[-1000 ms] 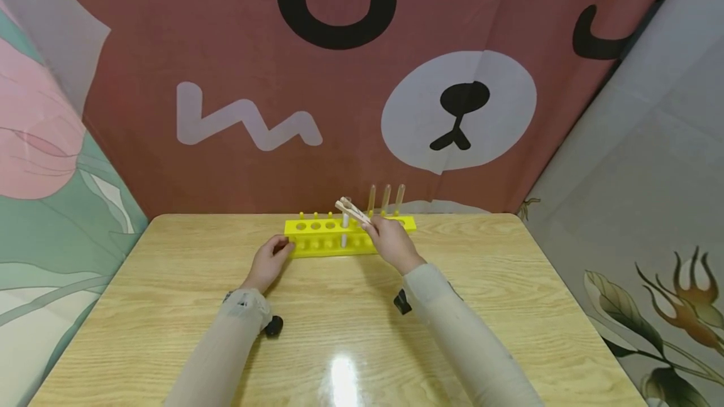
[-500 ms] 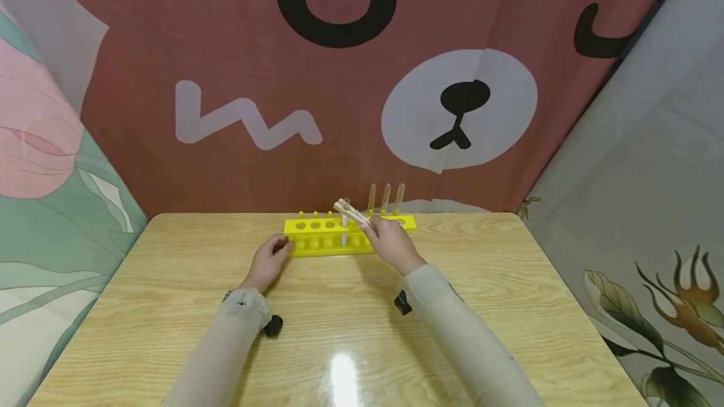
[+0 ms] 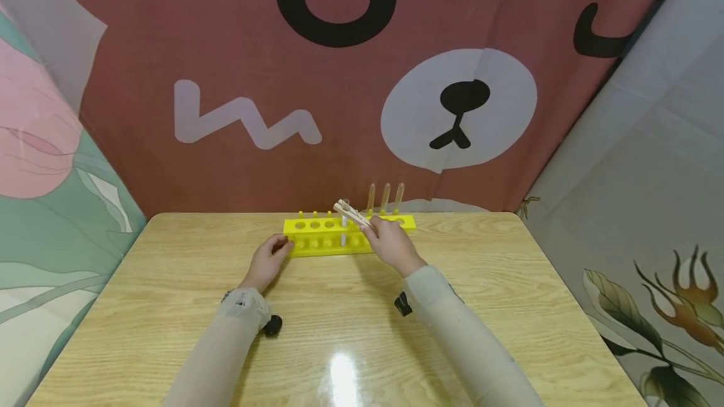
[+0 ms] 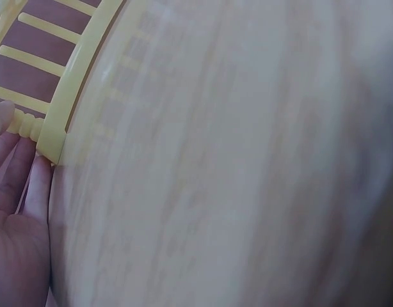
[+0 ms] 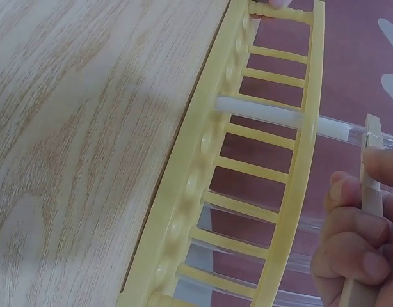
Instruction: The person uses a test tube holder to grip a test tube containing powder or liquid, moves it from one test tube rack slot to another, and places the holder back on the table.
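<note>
A yellow test tube rack (image 3: 317,232) stands near the back edge of the wooden table. My left hand (image 3: 266,264) grips its left end post, thumb and fingers around it in the left wrist view. With my right hand (image 3: 396,247) I hold a wooden test tube clamp (image 3: 352,213), fingers curled around its handle. The clamp's tip is at the top of a clear test tube (image 5: 267,114) filled partly with white material. That tube stands upright in a middle hole of the rack, its lower end at the base.
Three clear test tubes (image 3: 386,196) sit upside down on the pegs at the rack's back right. Several holes left of the white-filled tube hold nothing. A curtain (image 3: 254,174) with a bear print hangs right behind the table (image 3: 339,306).
The clamp's tip has dipped very slightly at the tube's top. Both hands, the rack and the tubes otherwise stay where they were.
</note>
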